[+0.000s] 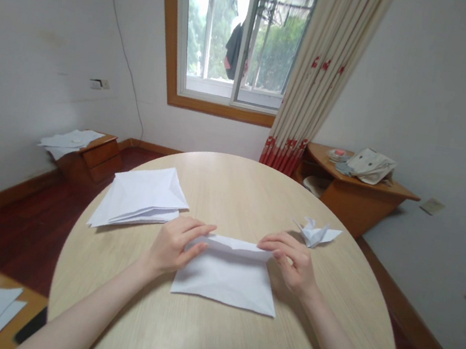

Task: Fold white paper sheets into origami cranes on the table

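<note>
head view | our left hand point(175, 245) and right hand point(290, 260) both grasp the folded top edge of a white paper sheet point(225, 279), fingers curled over it | sheet lies flat on the round wooden table point(230, 192), between our hands | folded paper stack point(138, 198) to its left | paper crane point(314, 233) just beyond our right hand

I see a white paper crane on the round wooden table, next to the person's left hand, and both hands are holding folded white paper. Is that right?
No: the head view shows the white paper crane beside the right hand, not the left hand. It is on the round wooden table, and both hands are holding folded white paper.
</note>
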